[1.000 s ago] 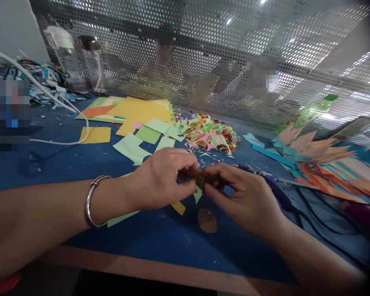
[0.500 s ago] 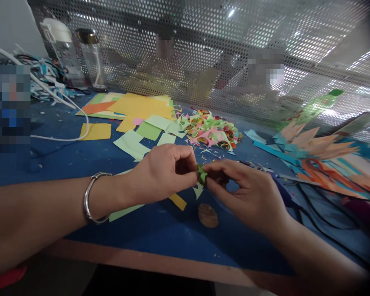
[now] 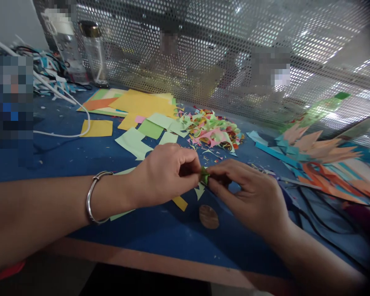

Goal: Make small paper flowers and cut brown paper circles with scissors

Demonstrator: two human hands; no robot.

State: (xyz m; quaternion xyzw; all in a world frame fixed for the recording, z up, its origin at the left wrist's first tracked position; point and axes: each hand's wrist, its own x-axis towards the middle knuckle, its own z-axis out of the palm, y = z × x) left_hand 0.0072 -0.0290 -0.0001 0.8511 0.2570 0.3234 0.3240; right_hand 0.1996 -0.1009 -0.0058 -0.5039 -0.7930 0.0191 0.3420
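Observation:
Between my two hands is a small green folded paper piece (image 3: 205, 176), mostly covered by fingertips. My left hand (image 3: 168, 172), with a silver bangle (image 3: 92, 197) on its wrist, pinches it from the left between thumb and fingers. From the right, the thumb and forefinger of my right hand (image 3: 249, 189) grip the same piece. Under the hands lie a pale green paper scrap (image 3: 199, 191) and a yellow paper strip (image 3: 181, 203). A brown oval disc (image 3: 209, 216) rests on the blue table (image 3: 172, 242) just in front of them.
Paper sheets (image 3: 144, 102) and a heap of paper scraps (image 3: 216, 129) lie behind my hands. Two bottles (image 3: 94, 53) stand back left by a perforated metal screen (image 3: 188, 53). At right are pointed paper pieces (image 3: 311, 144), orange strips (image 3: 323, 176) and black cables (image 3: 317, 218).
Both hands have shifted very slightly to the right in the view with the green paper piece between them. The background has moved a little too, as the camera turned.

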